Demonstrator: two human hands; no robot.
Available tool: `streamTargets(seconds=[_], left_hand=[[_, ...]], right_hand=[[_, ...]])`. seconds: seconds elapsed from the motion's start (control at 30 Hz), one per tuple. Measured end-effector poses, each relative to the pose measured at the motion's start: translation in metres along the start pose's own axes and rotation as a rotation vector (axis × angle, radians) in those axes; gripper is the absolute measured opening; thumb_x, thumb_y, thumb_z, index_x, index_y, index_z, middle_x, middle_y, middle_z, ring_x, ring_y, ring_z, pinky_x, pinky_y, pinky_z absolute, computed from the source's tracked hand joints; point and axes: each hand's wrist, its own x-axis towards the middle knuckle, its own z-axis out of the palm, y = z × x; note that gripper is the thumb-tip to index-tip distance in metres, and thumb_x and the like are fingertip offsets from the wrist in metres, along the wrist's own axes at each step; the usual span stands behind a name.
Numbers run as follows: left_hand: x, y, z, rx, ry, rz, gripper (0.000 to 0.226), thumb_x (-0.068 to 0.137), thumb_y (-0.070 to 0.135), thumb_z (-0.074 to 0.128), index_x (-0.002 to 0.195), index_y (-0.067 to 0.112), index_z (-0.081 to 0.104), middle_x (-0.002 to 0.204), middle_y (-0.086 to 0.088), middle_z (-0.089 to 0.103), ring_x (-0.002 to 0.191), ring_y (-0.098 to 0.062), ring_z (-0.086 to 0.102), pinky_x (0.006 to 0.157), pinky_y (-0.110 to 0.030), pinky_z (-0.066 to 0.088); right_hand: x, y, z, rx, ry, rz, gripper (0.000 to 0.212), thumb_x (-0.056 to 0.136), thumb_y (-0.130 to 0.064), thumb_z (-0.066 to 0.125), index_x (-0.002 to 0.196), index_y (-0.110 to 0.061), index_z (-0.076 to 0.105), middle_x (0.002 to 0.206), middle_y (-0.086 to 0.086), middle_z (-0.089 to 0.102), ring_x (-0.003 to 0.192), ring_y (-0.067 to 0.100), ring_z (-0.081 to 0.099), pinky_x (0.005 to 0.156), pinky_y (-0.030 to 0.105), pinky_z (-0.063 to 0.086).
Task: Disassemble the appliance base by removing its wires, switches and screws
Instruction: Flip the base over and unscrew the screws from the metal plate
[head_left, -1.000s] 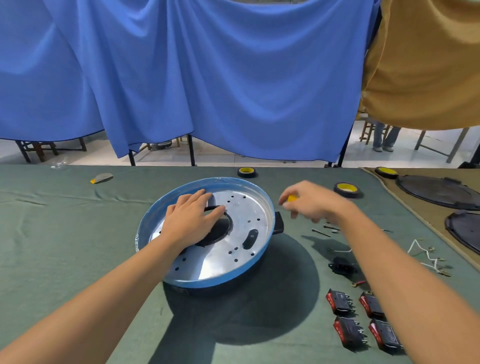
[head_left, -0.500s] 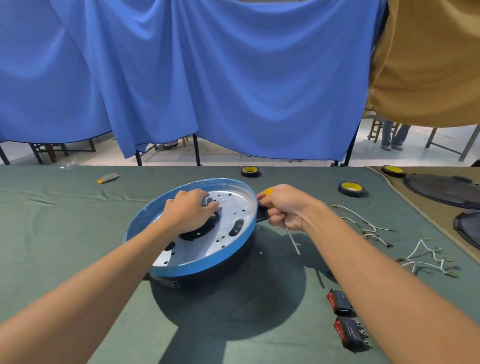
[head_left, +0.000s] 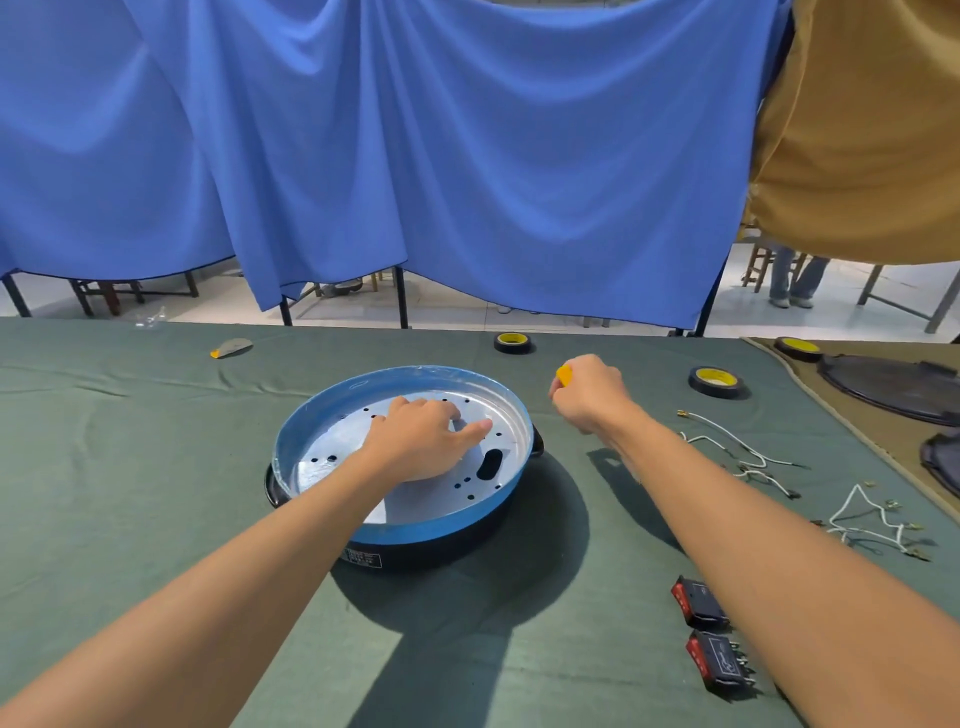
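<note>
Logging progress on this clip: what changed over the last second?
The right hand, gripping the yellow-handled screwdriver, moved in to the right rim of the appliance base, then drew back to the right. The left hand stayed pressed on the metal plate. The switches and wires lie as before.

A table covered in a green cloth (head_left: 130, 467) fills the lower half of the frame. A round appliance base (head_left: 441, 526) with a blue rim sits at its centre. Two tape rolls (head_left: 512, 342) lie behind it, towards the far edge, and a small grey and yellow tool (head_left: 232, 347) lies at upper left. Loose white wires (head_left: 724, 428) are scattered at right, with two red and black switches (head_left: 698, 603) below them, near the lower right. A brown cloth (head_left: 883, 441) covers the far right edge.
</note>
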Motion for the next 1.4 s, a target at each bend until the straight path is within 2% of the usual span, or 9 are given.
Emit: streamTargets(seconds=[0.1, 0.23, 0.33, 0.4, 0.57, 0.7, 0.87, 1.1, 1.4], left_hand=[[0.001, -0.001, 0.000, -0.002, 0.020, -0.002, 0.058, 0.093, 0.064, 0.035, 0.127, 0.023, 0.058, 0.131, -0.004, 0.058, 0.123, -0.027, 0.040, 0.098, -0.043, 0.035], [-0.004, 0.008, 0.003, -0.011, 0.075, -0.090, 0.052, 0.094, 0.058, 0.041, 0.122, 0.016, 0.053, 0.136, -0.016, 0.043, 0.118, -0.033, 0.043, 0.090, -0.039, 0.040], [-0.010, 0.012, 0.006, 0.047, 0.043, -0.116, 0.070, 0.094, 0.061, 0.037, 0.143, 0.010, 0.032, 0.133, -0.014, 0.049, 0.109, -0.030, 0.054, 0.081, -0.037, 0.046], [-0.012, 0.014, 0.005, -0.002, 0.000, -0.098, 0.077, 0.095, 0.060, 0.037, 0.148, 0.008, 0.019, 0.116, -0.007, 0.057, 0.095, -0.022, 0.055, 0.072, -0.032, 0.045], [-0.012, 0.021, 0.006, -0.140, -0.108, -0.014, 0.062, 0.094, 0.054, 0.047, 0.137, 0.011, 0.032, 0.083, 0.008, 0.048, 0.070, -0.011, 0.051, 0.053, -0.019, 0.034], [-0.012, 0.020, 0.008, -0.151, -0.098, 0.012, 0.056, 0.093, 0.053, 0.050, 0.132, 0.014, 0.038, 0.096, 0.003, 0.051, 0.070, -0.009, 0.049, 0.052, -0.018, 0.033], [-0.006, 0.027, 0.010, -0.133, -0.084, 0.038, 0.055, 0.092, 0.055, 0.052, 0.129, 0.016, 0.041, 0.097, 0.004, 0.053, 0.072, -0.008, 0.050, 0.054, -0.018, 0.035], [0.001, 0.065, 0.019, -0.140, -0.148, 0.045, 0.068, 0.091, 0.056, 0.051, 0.139, 0.011, 0.031, 0.088, 0.003, 0.053, 0.072, -0.010, 0.051, 0.052, -0.021, 0.036], [0.000, 0.083, 0.023, -0.158, -0.146, 0.060, 0.067, 0.096, 0.050, 0.047, 0.140, 0.004, 0.026, 0.079, 0.004, 0.052, 0.068, -0.010, 0.050, 0.050, -0.021, 0.032]], right_hand=[[-0.004, 0.007, -0.011, -0.165, -0.146, -0.029, 0.013, 0.089, -0.001, 0.058, 0.097, -0.003, 0.069, 0.104, 0.018, 0.064, 0.075, 0.026, 0.058, 0.056, 0.033, 0.052], [-0.016, 0.014, 0.001, -0.219, -0.336, -0.024, 0.018, 0.082, -0.009, 0.076, 0.098, -0.014, 0.070, 0.085, 0.004, 0.062, 0.067, 0.015, 0.052, 0.048, 0.024, 0.041], [-0.014, 0.014, 0.011, -0.106, -0.311, -0.021, 0.012, 0.082, -0.011, 0.075, 0.090, -0.009, 0.067, 0.082, 0.008, 0.064, 0.066, 0.019, 0.050, 0.051, 0.027, 0.041], [-0.013, 0.012, 0.015, -0.099, -0.287, -0.020, 0.007, 0.087, -0.006, 0.065, 0.081, -0.009, 0.062, 0.083, 0.015, 0.065, 0.064, 0.022, 0.047, 0.048, 0.027, 0.040], [-0.012, 0.012, 0.018, -0.164, -0.201, -0.021, 0.018, 0.090, -0.003, 0.054, 0.072, -0.007, 0.056, 0.085, 0.019, 0.060, 0.073, 0.027, 0.054, 0.058, 0.035, 0.045], [-0.010, 0.021, -0.005, -0.175, -0.166, -0.027, 0.010, 0.086, -0.004, 0.065, 0.092, 0.001, 0.071, 0.095, 0.014, 0.069, 0.085, 0.025, 0.064, 0.072, 0.036, 0.057], [-0.015, 0.043, -0.057, -0.209, -0.077, -0.007, 0.005, 0.084, -0.005, 0.072, 0.079, -0.006, 0.073, 0.085, 0.014, 0.070, 0.070, 0.024, 0.059, 0.053, 0.030, 0.048], [-0.029, 0.085, -0.082, -0.289, -0.007, 0.015, 0.009, 0.081, -0.005, 0.073, 0.073, -0.008, 0.074, 0.079, 0.009, 0.072, 0.071, 0.015, 0.062, 0.068, 0.032, 0.053], [-0.040, 0.092, -0.058, -0.370, -0.009, -0.034, 0.018, 0.078, -0.009, 0.068, 0.066, -0.022, 0.064, 0.092, 0.014, 0.066, 0.088, 0.033, 0.062, 0.080, 0.043, 0.056]])
